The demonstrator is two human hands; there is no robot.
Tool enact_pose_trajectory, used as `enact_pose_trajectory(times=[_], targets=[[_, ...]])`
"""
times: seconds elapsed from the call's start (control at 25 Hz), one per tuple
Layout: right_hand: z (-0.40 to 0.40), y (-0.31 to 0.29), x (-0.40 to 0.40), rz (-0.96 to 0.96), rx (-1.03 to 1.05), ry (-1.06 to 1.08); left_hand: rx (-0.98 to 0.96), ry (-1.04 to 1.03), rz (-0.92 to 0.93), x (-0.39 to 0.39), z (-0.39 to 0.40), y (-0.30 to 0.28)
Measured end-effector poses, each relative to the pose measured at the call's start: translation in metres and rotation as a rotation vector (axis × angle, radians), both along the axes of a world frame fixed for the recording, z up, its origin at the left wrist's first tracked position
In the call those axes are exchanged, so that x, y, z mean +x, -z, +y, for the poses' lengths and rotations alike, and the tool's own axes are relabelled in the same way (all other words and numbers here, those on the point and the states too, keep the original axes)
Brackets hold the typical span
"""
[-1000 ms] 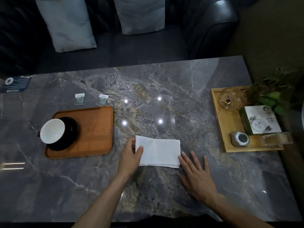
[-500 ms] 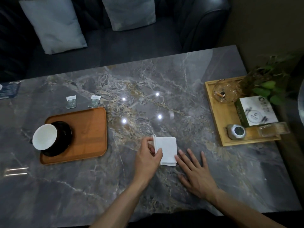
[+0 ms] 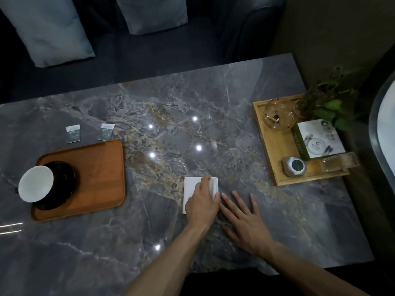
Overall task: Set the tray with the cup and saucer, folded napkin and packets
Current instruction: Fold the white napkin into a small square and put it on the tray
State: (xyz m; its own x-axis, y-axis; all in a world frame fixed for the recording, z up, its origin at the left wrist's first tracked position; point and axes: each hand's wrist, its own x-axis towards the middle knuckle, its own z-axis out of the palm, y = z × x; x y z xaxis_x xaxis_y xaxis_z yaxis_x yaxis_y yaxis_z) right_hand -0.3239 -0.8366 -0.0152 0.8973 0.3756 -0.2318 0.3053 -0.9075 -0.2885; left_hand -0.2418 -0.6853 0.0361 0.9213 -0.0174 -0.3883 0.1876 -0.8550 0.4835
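Observation:
A white napkin point(image 3: 190, 189), folded small, lies on the marble table point(image 3: 213, 116) in front of me. My left hand point(image 3: 202, 202) presses flat on top of it and covers its right half. Flat on the table just right of the napkin rests my right hand point(image 3: 241, 216), fingers spread, holding nothing. At the left is a brown wooden tray point(image 3: 98, 176) with a white cup point(image 3: 35, 185) on a black saucer point(image 3: 62, 184) at its left end. Two small packets point(image 3: 73, 134) point(image 3: 105, 131) lie on the table behind the tray.
A light wooden tray point(image 3: 275, 163) at the right holds a glass ashtray point(image 3: 277, 116), a white and green box point(image 3: 318, 142), a metal hexagonal object point(image 3: 294, 166) and a clear holder. A plant point(image 3: 329, 103) stands behind it. A dark sofa with cushions point(image 3: 44, 33) lies beyond the table.
My left hand folded the napkin's left half over to the right, then laid itself flat on the smaller fold. My right hand stayed beside it.

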Motion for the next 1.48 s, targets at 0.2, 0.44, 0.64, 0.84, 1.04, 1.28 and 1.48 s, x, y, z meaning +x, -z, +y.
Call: enact_pose_trajectory(times=[0.2,0.44,0.64,0.84,1.04,1.28,1.48], targets=[[-0.005,-0.002,0.0,-0.042,0.014,-0.014,0.019,0.043,0.032,-0.002,0.0,0.007],[-0.006,-0.019,0.012,-0.104,0.192,0.17,-0.165,0.046,0.124,0.0,0.016,0.012],[0.04,-0.036,0.045,-0.23,0.268,0.239,-0.123,0.042,-0.172,-0.001,0.065,0.017],[0.077,-0.031,0.065,-0.167,0.019,0.117,0.124,0.321,-0.369,0.001,0.075,0.03],[0.06,-0.011,0.066,-0.101,-0.028,0.073,0.189,0.469,-0.279,-0.001,0.068,0.043],[0.042,0.004,0.076,-0.013,-0.039,0.012,0.264,0.479,-0.203,0.0,0.068,0.057],[0.039,0.014,0.076,0.004,-0.047,-0.013,0.271,0.495,-0.162,0.0,0.068,0.062]])
